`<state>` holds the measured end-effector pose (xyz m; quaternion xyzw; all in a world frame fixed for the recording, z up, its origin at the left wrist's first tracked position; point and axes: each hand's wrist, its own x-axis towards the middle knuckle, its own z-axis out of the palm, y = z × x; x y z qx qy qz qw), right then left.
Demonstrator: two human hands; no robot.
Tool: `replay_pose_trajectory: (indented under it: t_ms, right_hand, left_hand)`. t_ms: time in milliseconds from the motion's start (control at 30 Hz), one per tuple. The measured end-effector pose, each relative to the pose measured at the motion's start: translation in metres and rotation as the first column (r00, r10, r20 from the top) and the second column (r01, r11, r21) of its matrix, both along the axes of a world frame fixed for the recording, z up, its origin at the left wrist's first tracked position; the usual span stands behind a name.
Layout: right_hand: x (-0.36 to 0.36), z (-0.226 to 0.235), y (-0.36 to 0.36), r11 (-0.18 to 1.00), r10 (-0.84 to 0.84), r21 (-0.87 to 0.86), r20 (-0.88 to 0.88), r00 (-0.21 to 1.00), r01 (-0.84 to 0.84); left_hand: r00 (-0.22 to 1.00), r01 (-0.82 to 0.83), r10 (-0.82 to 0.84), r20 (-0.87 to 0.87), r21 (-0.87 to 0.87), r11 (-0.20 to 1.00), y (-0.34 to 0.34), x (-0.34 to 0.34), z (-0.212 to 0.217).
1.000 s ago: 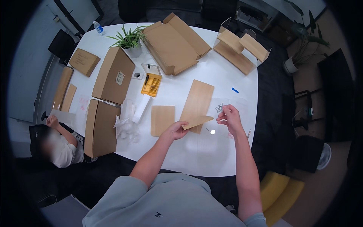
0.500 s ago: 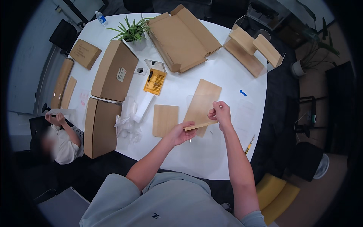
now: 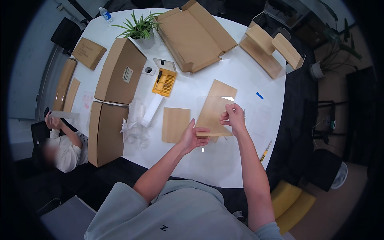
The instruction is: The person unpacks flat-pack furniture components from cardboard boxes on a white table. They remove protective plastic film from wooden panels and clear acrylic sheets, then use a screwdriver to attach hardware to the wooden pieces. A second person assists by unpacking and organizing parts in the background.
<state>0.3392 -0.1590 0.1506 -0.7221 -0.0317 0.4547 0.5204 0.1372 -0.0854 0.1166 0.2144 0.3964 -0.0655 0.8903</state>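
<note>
My left hand (image 3: 189, 138) grips the left end of a narrow wooden board (image 3: 221, 135), seen nearly edge-on, with fingers above and below it. Around the board stands a clear plastic panel (image 3: 204, 101), its top corner shining; whether the two are joined I cannot tell. My right hand (image 3: 236, 119) is closed in a pinch just above the board's right end, and what its fingertips hold is too small to make out. Behind, a longer wooden board (image 3: 218, 89) lies slanted on the white table. A squarish wooden board (image 3: 176, 125) lies left of it.
Farther back are an open yellow screwdriver set (image 3: 165, 83), an open cardboard box (image 3: 196, 38) and a wood-and-clear-plastic shelf (image 3: 261, 55). Plastic wrap (image 3: 138, 130) and a tall carton (image 3: 108, 130) stand left. A yellow-handled tool (image 3: 265, 153) lies right. Another person (image 3: 68, 150) sits at far left.
The board in my left hand has turned closer to level, and my left fingers have spread. A glare now shows on the clear panel's top corner. My right hand stays pinched.
</note>
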Motion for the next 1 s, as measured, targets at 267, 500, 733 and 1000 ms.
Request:
replay_pose_trajectory:
  t_ms: [267, 500, 733, 1000]
  right_hand:
    - [0.002, -0.008, 0.004, 1.0, 0.006, 0.01, 0.011, 1.0, -0.006]
    - [0.002, -0.01, 0.007, 1.0, 0.005, 0.015, 0.0, 1.0, -0.005]
    - [0.003, -0.01, 0.007, 1.0, -0.011, 0.02, 0.005, 1.0, 0.011]
    - [0.003, -0.005, 0.008, 1.0, -0.014, 0.014, 0.005, 1.0, 0.014]
  left_hand:
    - [1.0, 0.02, -0.02, -0.015, 0.022, 1.0, 0.001, 0.002, -0.002]
    - [1.0, -0.002, 0.002, -0.008, 0.046, 0.999, -0.001, 0.002, -0.003]
    - [1.0, 0.004, -0.008, 0.026, 0.182, 0.983, -0.003, -0.004, 0.003]
    - [1.0, -0.024, 0.019, 0.022, 0.248, 0.968, -0.007, -0.005, 0.002]
